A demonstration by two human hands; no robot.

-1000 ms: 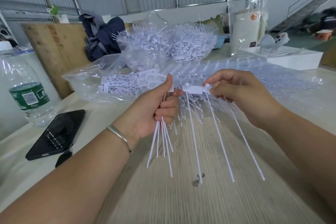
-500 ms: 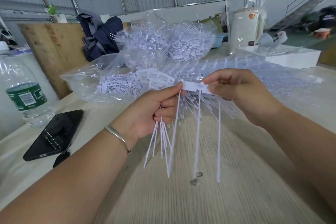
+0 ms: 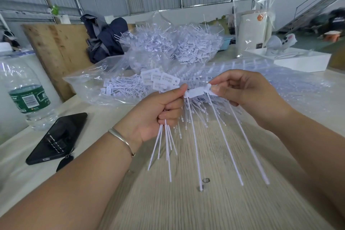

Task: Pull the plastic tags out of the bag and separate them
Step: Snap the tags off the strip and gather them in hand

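You are in the middle of separating: your left hand (image 3: pixel 158 112) curls round a small bundle of loose tags (image 3: pixel 166 142) whose tails hang below the fist, while its thumb and forefinger pinch the left end of a joined strip of tags (image 3: pixel 196 92); your right hand (image 3: pixel 248 89) pinches the strip's right end, three long tails dangling beneath it. The next move, as I judge it, calls for a short twist or pull apart between the two pinches to snap one tag free, then tucking it into the bundle. Just behind your grip lies the open bag (image 3: pixel 112 87), more tags spilling toward you. Well left of your grip lie a phone (image 3: pixel 57 138) and a water bottle (image 3: pixel 28 97), clear of your work; the hanging tails could tangle
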